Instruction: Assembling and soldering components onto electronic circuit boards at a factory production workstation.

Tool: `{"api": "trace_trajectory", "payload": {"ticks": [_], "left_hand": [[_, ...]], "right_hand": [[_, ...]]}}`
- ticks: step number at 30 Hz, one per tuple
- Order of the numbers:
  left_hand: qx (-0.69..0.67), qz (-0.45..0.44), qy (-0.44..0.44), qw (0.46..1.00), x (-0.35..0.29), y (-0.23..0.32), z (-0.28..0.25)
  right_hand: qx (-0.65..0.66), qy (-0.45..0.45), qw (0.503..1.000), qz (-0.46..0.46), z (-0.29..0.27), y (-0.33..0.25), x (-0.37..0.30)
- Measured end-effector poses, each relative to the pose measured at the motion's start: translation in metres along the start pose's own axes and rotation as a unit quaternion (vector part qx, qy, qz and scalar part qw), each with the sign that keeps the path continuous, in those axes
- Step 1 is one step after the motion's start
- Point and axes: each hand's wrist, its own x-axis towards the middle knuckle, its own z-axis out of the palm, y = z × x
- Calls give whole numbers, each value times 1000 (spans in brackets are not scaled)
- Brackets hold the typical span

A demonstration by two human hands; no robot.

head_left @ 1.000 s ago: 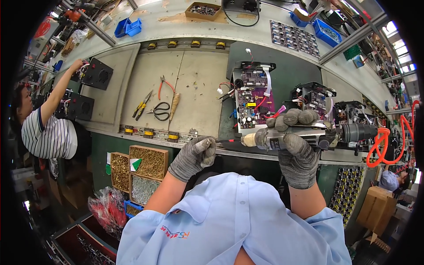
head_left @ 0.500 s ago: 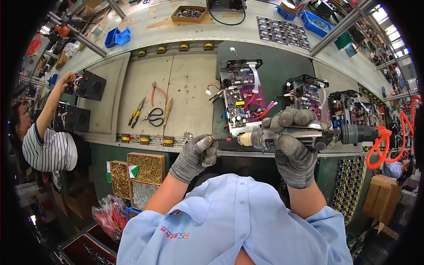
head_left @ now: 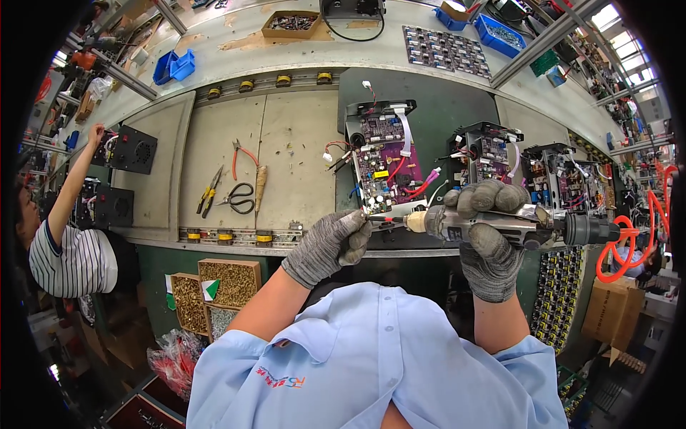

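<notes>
Power screwdriver (head_left: 464, 227) lies level in the right hand (head_left: 493, 250), fingers wrapped round it, apparently to bear its weight. The left hand (head_left: 325, 247) pinches the bit (head_left: 389, 220) toward nine o'clock, perhaps for steadiness; a circuit board (head_left: 386, 161) sits around eleven o'clock from the screwdriver.

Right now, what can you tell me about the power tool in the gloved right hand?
The power tool is long and rounded: a silver-grey body that looks like metal, a pale nose, a thin dark bit and a black rear end, with an orange-red hose beside it. It is held roughly level, its bit pointing toward the left hand, whose fingertips are near the bit's end; contact is unclear. The right hand grips its body. Whether it is running can't be told.
</notes>
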Motion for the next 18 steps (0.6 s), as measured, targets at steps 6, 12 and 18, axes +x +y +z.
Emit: {"api": "trace_trajectory", "payload": {"ticks": [6,12,18], "left_hand": [[-25,13,-59,998,7,3,-6],[-72,6,-98,993,6,6,-14],[-65,6,-99,993,7,11,-14]], "right_hand": [[-5,63,998,-3,-1,-8,1],[18,60,998,-4,2,-7,4],[18,79,997,4,7,-3,6]]}}
